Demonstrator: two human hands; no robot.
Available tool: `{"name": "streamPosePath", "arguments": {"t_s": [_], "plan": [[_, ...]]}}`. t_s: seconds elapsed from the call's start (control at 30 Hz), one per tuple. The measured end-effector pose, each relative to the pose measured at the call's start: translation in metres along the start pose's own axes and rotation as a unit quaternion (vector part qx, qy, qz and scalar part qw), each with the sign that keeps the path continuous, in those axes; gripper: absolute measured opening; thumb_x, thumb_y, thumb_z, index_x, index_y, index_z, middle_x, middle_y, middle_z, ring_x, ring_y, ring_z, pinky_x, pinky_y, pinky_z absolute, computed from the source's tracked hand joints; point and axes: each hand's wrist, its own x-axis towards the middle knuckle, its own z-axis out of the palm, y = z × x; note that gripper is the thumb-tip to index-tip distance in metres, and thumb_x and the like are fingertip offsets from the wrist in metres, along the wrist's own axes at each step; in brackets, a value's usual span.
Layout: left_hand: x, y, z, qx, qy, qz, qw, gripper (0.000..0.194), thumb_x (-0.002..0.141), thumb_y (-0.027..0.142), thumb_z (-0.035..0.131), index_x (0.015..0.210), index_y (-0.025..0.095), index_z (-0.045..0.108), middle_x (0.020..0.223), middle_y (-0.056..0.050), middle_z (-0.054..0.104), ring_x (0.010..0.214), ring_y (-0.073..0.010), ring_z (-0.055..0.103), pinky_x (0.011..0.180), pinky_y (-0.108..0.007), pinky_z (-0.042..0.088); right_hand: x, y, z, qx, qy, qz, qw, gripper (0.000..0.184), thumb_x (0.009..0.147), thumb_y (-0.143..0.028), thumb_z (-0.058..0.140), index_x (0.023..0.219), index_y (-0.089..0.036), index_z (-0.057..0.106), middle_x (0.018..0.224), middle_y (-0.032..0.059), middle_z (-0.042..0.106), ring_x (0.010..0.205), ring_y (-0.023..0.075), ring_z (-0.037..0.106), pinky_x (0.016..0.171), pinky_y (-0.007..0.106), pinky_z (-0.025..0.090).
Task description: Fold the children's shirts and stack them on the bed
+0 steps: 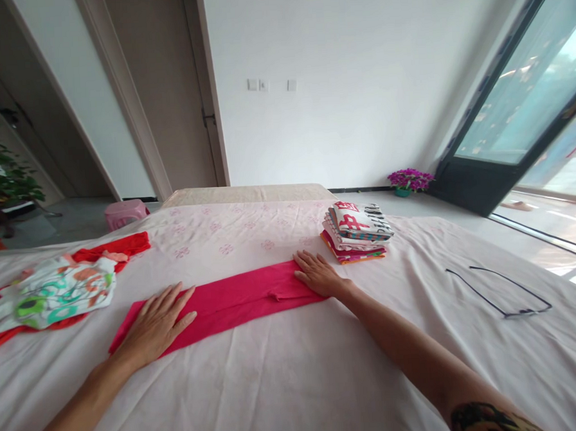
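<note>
While resting both hands on a long pink cloth [244,295], had the left hand [156,322] flat on its left end, with the fingers close together and the thumb out to the side. Had the right hand [315,275] flat on the right end, with the fingers a little apart. Did not grip with either hand, just lay both palms down on top. Saw the cloth folded into a strip from hand to hand, with a small bunched bit between, nearer the right hand. Had a pale sheet [258,384] under it. Just past the right fingertips, saw a neat pile of folded clothes [357,237], with red and black marks on the white top one. To the right of the right hand, well apart, saw dark glasses [525,312] with long arms stretched out. To the left of the left hand, saw a messy white cloth [64,288] with green and orange pictures, lying over a red cloth [137,242]. Far past the right hand, saw purple flowers [411,179] by the wall [341,129].
</note>
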Motion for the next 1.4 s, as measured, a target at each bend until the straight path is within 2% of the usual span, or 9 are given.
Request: {"name": "streamPosePath", "arguments": {"t_s": [0.13, 0.33, 0.43, 0.57, 0.73, 0.9, 1.03, 1.23, 1.4], "plan": [[-0.005, -0.008, 0.004, 0.015, 0.014, -0.045, 0.999, 0.064, 0.093, 0.055, 0.034, 0.146, 0.021, 0.044, 0.150, -0.013, 0.045, 0.138, -0.0298, 0.040, 0.111, -0.048, 0.029, -0.007, 0.019, -0.005, 0.102, 0.015, -0.015, 0.995, 0.057, 0.099, -0.043, 0.037, 0.149, -0.017, 0.038, 0.155, 0.0137, 0.035, 0.145, 0.0270, 0.029, 0.118, 0.049, 0.023], [-0.005, -0.007, 0.008, 0.009, 0.010, -0.058, 0.998, 0.065, 0.092, 0.054, 0.035, 0.146, 0.020, 0.044, 0.150, -0.014, 0.044, 0.137, -0.0303, 0.040, 0.110, -0.047, 0.029, -0.039, 0.048, -0.015, 0.296, 0.112, 0.085, 0.945, 0.045, 0.088, -0.031, 0.050, 0.131, -0.020, 0.059, 0.133, 0.0102, 0.061, 0.122, 0.0271, 0.056, 0.107, 0.046, 0.041], [-0.005, -0.008, 0.010, 0.005, 0.010, -0.068, 0.998, 0.063, 0.092, 0.054, 0.034, 0.146, 0.022, 0.043, 0.150, -0.014, 0.043, 0.137, -0.0291, 0.040, 0.110, -0.046, 0.030, -0.059, 0.056, -0.029, 0.360, 0.065, 0.083, 0.927, 0.040, 0.077, -0.022, 0.057, 0.116, -0.018, 0.068, 0.115, 0.0087, 0.070, 0.103, 0.0253, 0.065, 0.092, 0.039, 0.051], [-0.004, -0.009, 0.010, -0.001, 0.011, -0.072, 0.997, 0.062, 0.092, 0.054, 0.034, 0.146, 0.023, 0.044, 0.149, -0.012, 0.045, 0.136, -0.0284, 0.042, 0.110, -0.045, 0.032, -0.075, 0.061, -0.039, 0.410, -0.017, 0.045, 0.911, 0.030, 0.070, -0.017, 0.059, 0.097, -0.015, 0.072, 0.091, 0.0059, 0.073, 0.081, 0.0193, 0.066, 0.075, 0.030, 0.053], [-0.004, -0.012, 0.010, -0.002, 0.009, -0.063, 0.998, 0.060, 0.093, 0.052, 0.033, 0.145, 0.023, 0.044, 0.148, -0.011, 0.047, 0.136, -0.0276, 0.042, 0.110, -0.044, 0.032, -0.077, 0.065, -0.041, 0.387, -0.049, 0.018, 0.921, 0.032, 0.074, -0.023, 0.065, 0.104, -0.017, 0.072, 0.092, 0.0040, 0.071, 0.078, 0.0175, 0.064, 0.070, 0.027, 0.051], [-0.003, -0.013, 0.010, -0.014, 0.008, -0.065, 0.998, 0.058, 0.093, 0.051, 0.035, 0.143, 0.024, 0.045, 0.146, -0.010, 0.049, 0.135, -0.0273, 0.044, 0.110, -0.044, 0.034, -0.077, 0.068, -0.050, 0.380, -0.076, -0.046, 0.921, 0.035, 0.081, -0.030, 0.063, 0.115, -0.022, 0.070, 0.109, 0.0045, 0.069, 0.100, 0.0216, 0.063, 0.088, 0.032, 0.050], [-0.002, -0.014, 0.011, -0.020, 0.014, -0.064, 0.998, 0.058, 0.091, 0.050, 0.037, 0.142, 0.023, 0.047, 0.144, -0.010, 0.051, 0.135, -0.0280, 0.045, 0.109, -0.044, 0.036, -0.077, 0.063, -0.046, 0.355, -0.047, -0.027, 0.933, 0.035, 0.077, -0.024, 0.064, 0.112, -0.021, 0.071, 0.105, 0.0048, 0.070, 0.093, 0.0202, 0.064, 0.081, 0.030, 0.052], [-0.002, -0.019, 0.016, -0.013, 0.008, -0.056, 0.998, 0.059, 0.093, 0.051, 0.035, 0.143, 0.022, 0.045, 0.146, -0.011, 0.049, 0.135, -0.0272, 0.044, 0.110, -0.043, 0.035, -0.073, 0.055, -0.037, 0.374, -0.014, 0.015, 0.927, 0.032, 0.075, -0.017, 0.060, 0.105, -0.017, 0.072, 0.084, 0.0029, 0.070, 0.072, 0.0156, 0.063, 0.066, 0.024, 0.050], [-0.002, -0.018, 0.015, -0.013, 0.014, -0.052, 0.998, 0.059, 0.093, 0.051, 0.035, 0.143, 0.020, 0.046, 0.146, -0.011, 0.049, 0.135, -0.0273, 0.044, 0.110, -0.043, 0.034, -0.072, 0.049, -0.040, 0.269, 0.007, -0.026, 0.963, 0.028, 0.074, -0.012, 0.061, 0.096, -0.021, 0.076, 0.088, 0.0022, 0.070, 0.078, 0.0166, 0.063, 0.073, 0.026, 0.049]]}}
